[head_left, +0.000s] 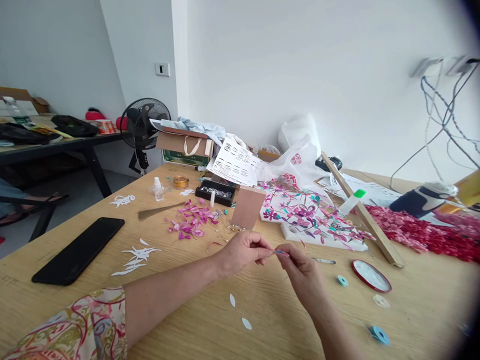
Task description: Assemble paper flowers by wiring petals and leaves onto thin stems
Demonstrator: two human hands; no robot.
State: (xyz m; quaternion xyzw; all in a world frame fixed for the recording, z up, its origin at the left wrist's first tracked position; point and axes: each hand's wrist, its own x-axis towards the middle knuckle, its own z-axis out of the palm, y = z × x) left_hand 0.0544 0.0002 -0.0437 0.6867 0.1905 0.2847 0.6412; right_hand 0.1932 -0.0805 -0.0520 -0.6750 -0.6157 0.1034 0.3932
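My left hand (243,252) and my right hand (302,267) meet over the middle of the table, both with fingers pinched. Between the fingertips is a small pink-and-teal petal (281,252); my right fingers grip its body and my left fingers close at its thin left end. Fine detail there is too small to make out. Two white leaf-shaped cutouts (246,323) lie below the hands. Just beyond them stands a wooden block (248,207), with small pearly beads at its foot. A pair of tweezers (324,261) rests right of my right hand.
Loose pink petals (189,220) and a black tray (215,193) lie behind. Finished-looking flower sprigs (311,215) rest on white foam at right, near a leaning wooden bar (363,215). Thread spools (379,335), a red-rimmed dish (371,276) and a black phone (78,250) flank the hands.
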